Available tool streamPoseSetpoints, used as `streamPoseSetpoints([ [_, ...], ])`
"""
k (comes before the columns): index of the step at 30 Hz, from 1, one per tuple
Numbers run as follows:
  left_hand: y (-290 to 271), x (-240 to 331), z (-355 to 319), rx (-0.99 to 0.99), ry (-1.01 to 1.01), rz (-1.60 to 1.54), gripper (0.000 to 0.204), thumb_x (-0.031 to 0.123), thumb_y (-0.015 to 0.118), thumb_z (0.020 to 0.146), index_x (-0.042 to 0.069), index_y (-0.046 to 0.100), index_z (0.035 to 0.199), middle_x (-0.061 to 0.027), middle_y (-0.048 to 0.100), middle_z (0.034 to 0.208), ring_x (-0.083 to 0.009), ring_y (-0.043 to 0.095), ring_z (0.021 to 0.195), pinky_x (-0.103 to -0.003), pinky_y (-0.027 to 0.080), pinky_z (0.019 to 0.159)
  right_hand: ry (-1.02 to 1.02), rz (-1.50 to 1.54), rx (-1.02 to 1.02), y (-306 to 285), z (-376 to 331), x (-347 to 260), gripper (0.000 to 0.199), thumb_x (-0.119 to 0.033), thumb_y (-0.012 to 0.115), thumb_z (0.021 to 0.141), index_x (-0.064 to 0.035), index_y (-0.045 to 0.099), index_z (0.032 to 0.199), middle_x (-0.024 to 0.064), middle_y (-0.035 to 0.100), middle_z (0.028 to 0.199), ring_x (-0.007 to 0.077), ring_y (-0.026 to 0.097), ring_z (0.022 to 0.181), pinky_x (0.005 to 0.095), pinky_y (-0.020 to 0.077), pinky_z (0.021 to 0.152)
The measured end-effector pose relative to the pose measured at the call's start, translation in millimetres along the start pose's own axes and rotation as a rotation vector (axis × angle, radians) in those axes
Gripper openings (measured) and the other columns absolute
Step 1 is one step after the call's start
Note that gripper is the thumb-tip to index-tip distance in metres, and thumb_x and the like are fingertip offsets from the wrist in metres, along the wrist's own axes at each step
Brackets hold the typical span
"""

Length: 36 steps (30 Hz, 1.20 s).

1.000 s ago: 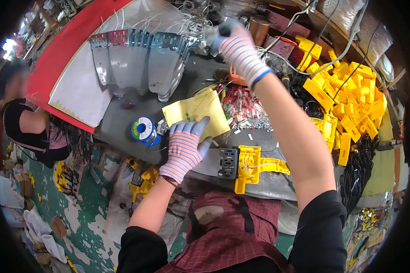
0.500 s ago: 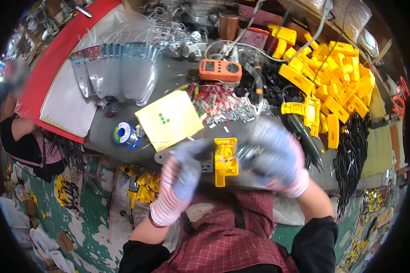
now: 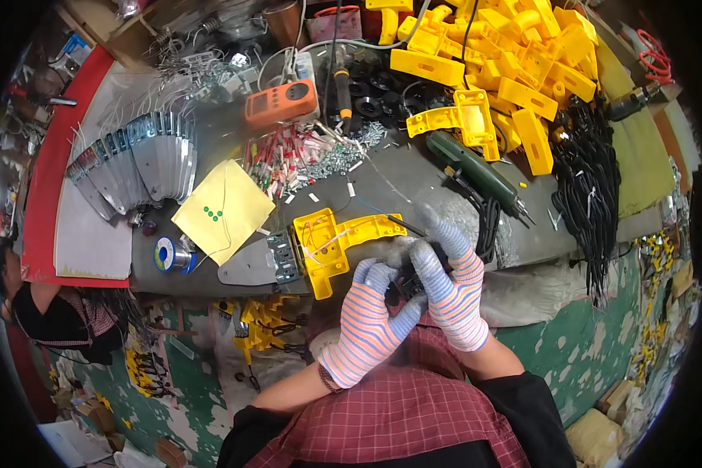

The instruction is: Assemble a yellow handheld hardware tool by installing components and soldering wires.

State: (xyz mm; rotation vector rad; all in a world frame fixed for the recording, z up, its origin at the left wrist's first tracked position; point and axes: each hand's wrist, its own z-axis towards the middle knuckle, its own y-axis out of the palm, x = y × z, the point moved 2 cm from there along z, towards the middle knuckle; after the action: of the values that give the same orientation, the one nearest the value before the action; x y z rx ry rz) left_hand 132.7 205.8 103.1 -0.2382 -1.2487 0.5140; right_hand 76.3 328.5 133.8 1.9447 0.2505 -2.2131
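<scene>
Both hands wear striped knit gloves with greyish fingertips. My left hand (image 3: 373,321) and my right hand (image 3: 454,285) come together at the bench's front edge, closed on a dark bundle that looks like black cord (image 3: 408,282). Fingers cover much of it. Just left of them lies an open yellow plastic housing (image 3: 320,243) with thin wires inside. Its curved handle (image 3: 373,228) reaches toward my right hand, with a black lead at its end. A slotted metal bracket joins a flat grey metal blade (image 3: 247,264) on the housing's left side.
Beyond lie a yellow card (image 3: 225,210), a solder spool (image 3: 166,254), small red-and-white parts (image 3: 285,160) and an orange meter (image 3: 281,103). Yellow housings (image 3: 515,58) pile up at far right, near a green electric screwdriver (image 3: 476,173) and black cords (image 3: 589,195). Metal blades (image 3: 144,160) fan out left.
The view has shifted, so the bench things sit farther left. The yellow housing now lies left of both hands instead of between them. My hands have come together on the black cord.
</scene>
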Motion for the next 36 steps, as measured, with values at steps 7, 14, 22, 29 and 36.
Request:
streamPoseSetpoints([
  [7,-63.5,8.9,1.0,-0.225,0.189,0.268,0.043,0.035,0.071,0.084,0.010,0.062,0.118,-0.0166,0.056,0.125,-0.0337,0.059,0.109,-0.043,0.049,0.092,0.321,0.304,0.056,-34.9,-15.3,25.9,0.047,-0.020,0.048,0.101,-0.0039,0.041,0.145,-0.0021,0.047,0.058,0.0062,0.043,0.046,0.0231,0.0487,0.057],
  [14,-100.8,-0.6,34.2,-0.246,0.474,0.727,0.042,0.026,0.071,0.082,0.015,0.064,0.122,-0.0141,0.053,0.126,-0.0339,0.054,0.110,-0.045,0.046,0.092,0.543,0.408,-0.412,-41.1,-34.2,6.0,0.046,-0.023,0.048,0.101,0.0005,0.047,0.140,-0.0025,0.043,0.053,0.0072,0.042,0.045,0.0261,0.0489,0.060],
  [22,-117.6,-25.5,-0.4,-0.456,0.456,0.660,0.043,0.021,0.071,0.068,0.014,0.069,0.111,0.0019,0.052,0.070,-0.0194,0.054,0.068,-0.038,0.043,0.063,0.629,-0.084,-0.676,-44.1,-27.1,13.8,0.041,-0.024,0.057,0.097,-0.0059,0.057,0.133,0.0061,0.064,0.068,0.0160,0.059,0.052,0.0307,0.0507,0.058],
  [29,-140.1,-63.3,-9.7,-0.921,0.070,0.387,0.027,0.025,0.067,0.079,0.011,0.068,0.102,-0.0097,0.068,0.085,-0.0285,0.066,0.081,-0.042,0.049,0.072,0.014,-0.345,-0.840,-31.5,-36.1,25.6,0.028,-0.009,0.067,0.086,-0.0074,0.070,0.114,0.0145,0.070,0.081,0.0310,0.067,0.065,0.0368,0.0535,0.059],
  [36,-121.5,-64.0,4.9,-0.663,0.006,0.398,0.030,0.031,0.072,0.078,0.015,0.068,0.103,-0.0100,0.065,0.112,-0.0312,0.060,0.104,-0.047,0.047,0.090,0.638,-0.226,-0.245,-64.1,-41.6,22.8,0.022,-0.003,0.063,0.087,-0.0003,0.070,0.107,0.0089,0.073,0.089,0.0128,0.065,0.072,0.0266,0.0528,0.071],
])
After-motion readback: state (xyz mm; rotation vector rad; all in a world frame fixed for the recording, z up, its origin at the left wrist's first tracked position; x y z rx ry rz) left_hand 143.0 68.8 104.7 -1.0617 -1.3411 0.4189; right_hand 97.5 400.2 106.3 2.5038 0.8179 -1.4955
